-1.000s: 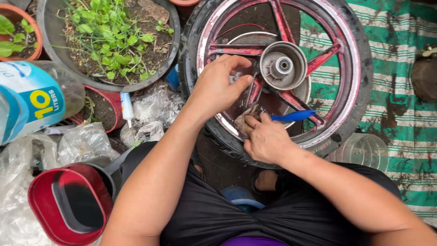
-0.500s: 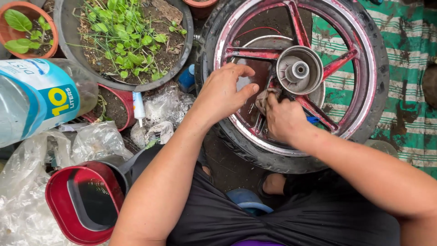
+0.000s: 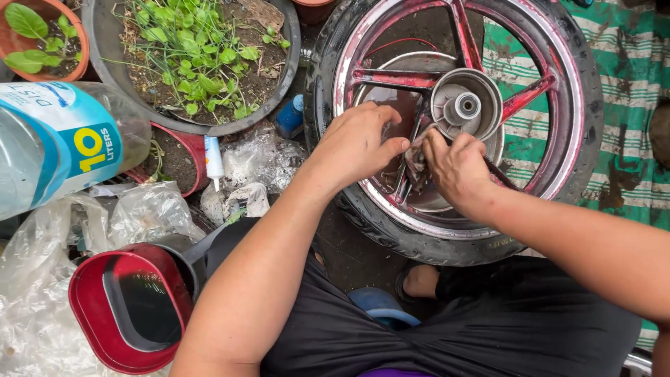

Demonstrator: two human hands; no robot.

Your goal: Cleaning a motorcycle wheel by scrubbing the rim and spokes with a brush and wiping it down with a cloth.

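Both hands [image 3: 408, 153] on wheel [image 3: 558, 84]; planter [image 3: 101, 35] holds green sprouts [image 3: 199, 66].

Both forearms bare, reaching forward from lower frame, converging at centre. Left hand [image 3: 356, 146] palm down, wrist slightly bent, fingers curled, thumb extended toward the right hand. Right hand [image 3: 457, 167] palm down, knuckles up, fingers bent and bunched, pinching at something small between fingertips; exact contents of the grip too hidden to tell. Thumb tip of left nearly meeting right-hand fingers. Right forearm entering from lower right, left from lower centre. Elbows bent, splayed outward.
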